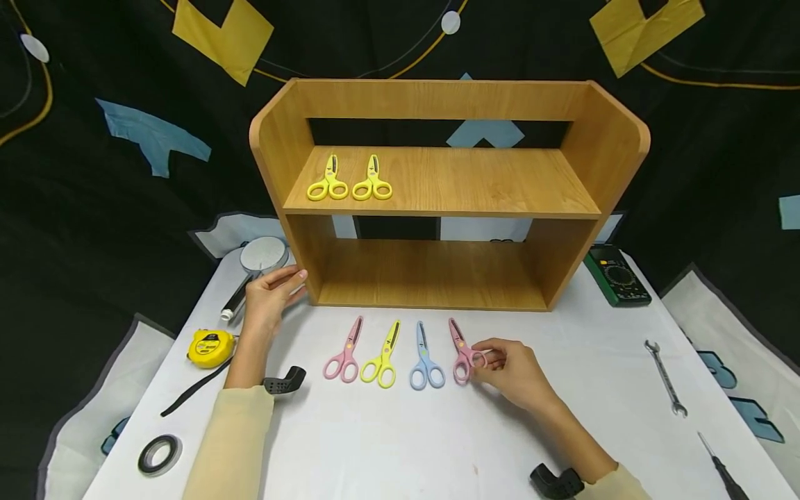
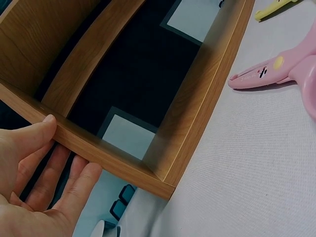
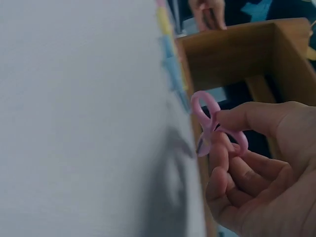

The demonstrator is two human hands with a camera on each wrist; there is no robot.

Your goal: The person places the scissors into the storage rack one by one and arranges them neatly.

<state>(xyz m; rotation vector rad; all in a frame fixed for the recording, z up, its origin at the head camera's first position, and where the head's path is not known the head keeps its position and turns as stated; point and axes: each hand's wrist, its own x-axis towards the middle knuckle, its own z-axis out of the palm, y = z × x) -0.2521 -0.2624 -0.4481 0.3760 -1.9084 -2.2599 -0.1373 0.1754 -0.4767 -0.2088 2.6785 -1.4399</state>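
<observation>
My left hand (image 1: 265, 305) touches the left side panel of a wooden shelf (image 1: 437, 274). In the left wrist view, its thumb lies on the panel's front edge, with the fairly straight fingers along the outer face. My right hand (image 1: 515, 371) pinches one handle loop of the rightmost pink scissors (image 1: 461, 351) between thumb and fingers; the blades point towards the shelf. Left of it on the white table are blue scissors (image 1: 425, 361), yellow scissors (image 1: 382, 357) and another pink pair (image 1: 344, 354). Two yellow scissors (image 1: 328, 182) stand side by side on the upper shelf, at its left.
At the left are a magnifying glass (image 1: 264, 254), a yellow tape measure (image 1: 211, 348) and a roll of black tape (image 1: 159, 455). On the right lie a green-cased multimeter (image 1: 617, 276), a wrench (image 1: 666, 380) and a screwdriver (image 1: 723, 469). Black cloth hangs behind the shelf.
</observation>
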